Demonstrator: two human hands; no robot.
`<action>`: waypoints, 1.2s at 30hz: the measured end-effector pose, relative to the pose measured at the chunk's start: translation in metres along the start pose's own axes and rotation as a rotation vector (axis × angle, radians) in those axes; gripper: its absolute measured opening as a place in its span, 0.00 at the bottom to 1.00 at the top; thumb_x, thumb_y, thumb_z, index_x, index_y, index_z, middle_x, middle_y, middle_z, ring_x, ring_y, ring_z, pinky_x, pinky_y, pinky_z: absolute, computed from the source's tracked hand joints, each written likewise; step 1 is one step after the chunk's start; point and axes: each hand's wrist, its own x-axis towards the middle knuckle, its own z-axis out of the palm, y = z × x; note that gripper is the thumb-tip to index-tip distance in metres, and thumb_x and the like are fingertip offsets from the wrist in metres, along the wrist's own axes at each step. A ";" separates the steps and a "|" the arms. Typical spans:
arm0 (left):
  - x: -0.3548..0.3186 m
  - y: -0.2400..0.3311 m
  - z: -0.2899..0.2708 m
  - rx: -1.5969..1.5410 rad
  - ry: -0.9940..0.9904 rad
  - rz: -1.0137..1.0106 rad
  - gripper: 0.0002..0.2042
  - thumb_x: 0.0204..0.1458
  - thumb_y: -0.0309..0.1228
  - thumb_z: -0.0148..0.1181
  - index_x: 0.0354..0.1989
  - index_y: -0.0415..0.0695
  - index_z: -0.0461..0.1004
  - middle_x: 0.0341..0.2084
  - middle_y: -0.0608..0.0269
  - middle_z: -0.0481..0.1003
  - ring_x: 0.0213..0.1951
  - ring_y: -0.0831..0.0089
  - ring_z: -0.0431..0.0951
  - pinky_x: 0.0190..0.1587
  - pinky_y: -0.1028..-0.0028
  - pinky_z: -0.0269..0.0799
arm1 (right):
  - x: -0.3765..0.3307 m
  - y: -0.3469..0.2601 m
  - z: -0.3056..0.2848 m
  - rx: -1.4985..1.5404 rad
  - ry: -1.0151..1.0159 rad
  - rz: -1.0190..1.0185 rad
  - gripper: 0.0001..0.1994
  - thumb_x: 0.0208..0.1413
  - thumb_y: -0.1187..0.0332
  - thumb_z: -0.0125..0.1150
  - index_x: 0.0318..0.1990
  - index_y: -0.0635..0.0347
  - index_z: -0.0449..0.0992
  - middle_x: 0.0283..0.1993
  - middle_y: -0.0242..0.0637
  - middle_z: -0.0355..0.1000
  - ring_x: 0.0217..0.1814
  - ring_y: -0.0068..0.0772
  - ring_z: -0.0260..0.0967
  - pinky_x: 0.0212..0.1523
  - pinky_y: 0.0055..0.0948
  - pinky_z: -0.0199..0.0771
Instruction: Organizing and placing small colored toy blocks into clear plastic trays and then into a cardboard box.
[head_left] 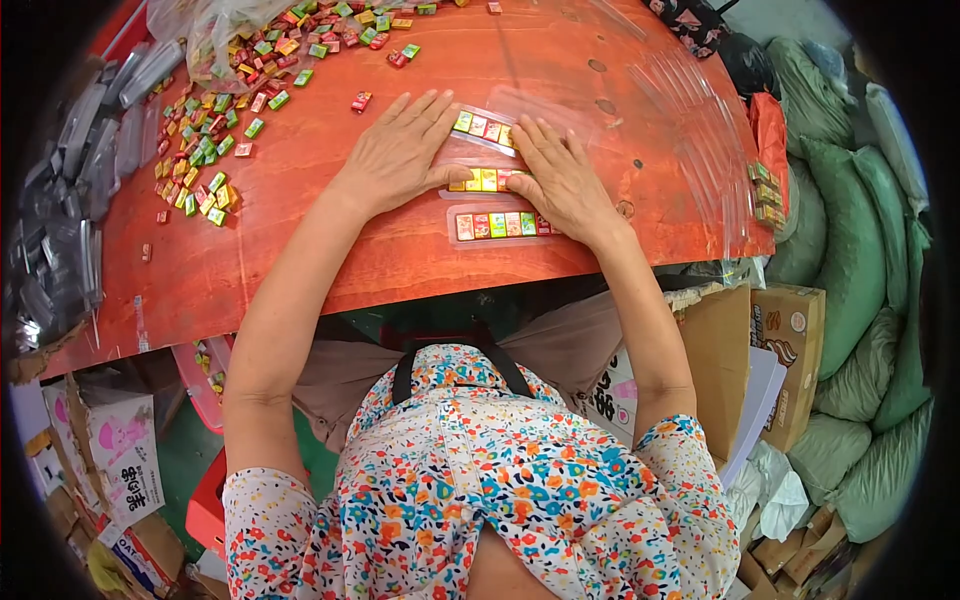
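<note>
Basically L hand [405, 150] & R hand [562, 185] near-flat, fingers outstretched, thumbs on ends of mid mini-box row [488, 180]

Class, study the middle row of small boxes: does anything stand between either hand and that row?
Nothing visible stands in the way: the left hand has its thumb over one end of the middle row, and the right hand has its thumb over the other.

Multicol. boxes [497, 224], red tbl [390, 262], floral shirt [540, 470]
</note>
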 end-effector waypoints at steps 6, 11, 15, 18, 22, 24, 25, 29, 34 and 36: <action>-0.002 0.007 -0.001 -0.007 -0.047 -0.046 0.43 0.55 0.63 0.46 0.68 0.36 0.56 0.68 0.50 0.58 0.71 0.60 0.53 0.72 0.62 0.46 | -0.001 0.001 -0.004 -0.004 -0.105 0.031 0.36 0.66 0.41 0.34 0.72 0.56 0.50 0.77 0.41 0.43 0.80 0.41 0.36 0.76 0.46 0.33; 0.001 0.027 -0.009 0.088 -0.104 -0.128 0.45 0.54 0.64 0.47 0.68 0.35 0.56 0.68 0.49 0.57 0.71 0.58 0.51 0.72 0.59 0.44 | 0.002 0.005 -0.006 0.100 -0.140 -0.071 0.35 0.67 0.41 0.33 0.73 0.56 0.50 0.77 0.42 0.43 0.80 0.41 0.35 0.76 0.44 0.30; 0.004 0.069 -0.014 -0.086 0.033 -0.147 0.48 0.52 0.66 0.49 0.68 0.35 0.55 0.68 0.44 0.54 0.71 0.54 0.51 0.72 0.57 0.41 | 0.009 0.020 -0.007 0.398 -0.066 -0.019 0.34 0.68 0.43 0.34 0.72 0.57 0.52 0.77 0.42 0.45 0.80 0.41 0.36 0.77 0.43 0.28; 0.005 0.090 -0.004 -0.134 -0.043 -0.132 0.47 0.52 0.65 0.49 0.68 0.33 0.55 0.68 0.43 0.54 0.71 0.50 0.50 0.72 0.54 0.41 | 0.016 0.036 -0.007 0.327 -0.037 0.055 0.31 0.69 0.46 0.33 0.69 0.61 0.59 0.75 0.44 0.49 0.78 0.41 0.41 0.76 0.47 0.31; -0.007 0.099 0.001 -0.154 -0.002 -0.140 0.45 0.54 0.63 0.49 0.66 0.33 0.57 0.68 0.43 0.55 0.70 0.50 0.51 0.72 0.54 0.41 | 0.031 0.043 -0.006 0.327 -0.104 0.030 0.30 0.69 0.48 0.34 0.68 0.60 0.60 0.74 0.42 0.51 0.78 0.38 0.42 0.76 0.46 0.31; -0.013 0.108 -0.005 -0.161 -0.030 -0.167 0.45 0.53 0.63 0.49 0.66 0.33 0.58 0.67 0.43 0.56 0.70 0.49 0.51 0.72 0.54 0.41 | 0.042 0.038 -0.008 0.349 -0.140 -0.016 0.30 0.69 0.48 0.34 0.68 0.60 0.60 0.74 0.42 0.51 0.78 0.38 0.42 0.76 0.46 0.32; -0.014 0.112 -0.008 -0.180 -0.054 -0.167 0.45 0.53 0.63 0.49 0.66 0.33 0.58 0.67 0.44 0.56 0.70 0.49 0.51 0.72 0.54 0.41 | 0.048 0.034 -0.008 0.358 -0.171 -0.037 0.30 0.69 0.48 0.35 0.68 0.60 0.60 0.74 0.42 0.51 0.78 0.38 0.41 0.76 0.45 0.32; -0.023 0.118 -0.004 -0.214 0.078 -0.204 0.46 0.50 0.64 0.52 0.65 0.33 0.59 0.66 0.44 0.57 0.70 0.50 0.51 0.72 0.54 0.41 | 0.079 -0.001 -0.024 0.495 -0.310 -0.067 0.29 0.68 0.48 0.37 0.65 0.61 0.66 0.71 0.44 0.58 0.76 0.40 0.49 0.75 0.44 0.40; -0.041 0.099 -0.020 -0.271 0.167 -0.180 0.42 0.53 0.56 0.55 0.67 0.35 0.55 0.67 0.44 0.56 0.70 0.49 0.52 0.71 0.52 0.43 | 0.140 -0.046 -0.019 0.420 -0.140 -0.266 0.28 0.68 0.49 0.40 0.60 0.62 0.70 0.67 0.46 0.63 0.72 0.44 0.56 0.72 0.43 0.48; -0.060 0.071 -0.043 -0.145 0.185 -0.328 0.41 0.53 0.55 0.56 0.66 0.35 0.57 0.67 0.44 0.57 0.69 0.50 0.53 0.71 0.51 0.43 | 0.170 -0.070 -0.008 0.407 -0.081 -0.382 0.26 0.67 0.50 0.41 0.59 0.61 0.71 0.67 0.47 0.63 0.70 0.46 0.58 0.70 0.42 0.54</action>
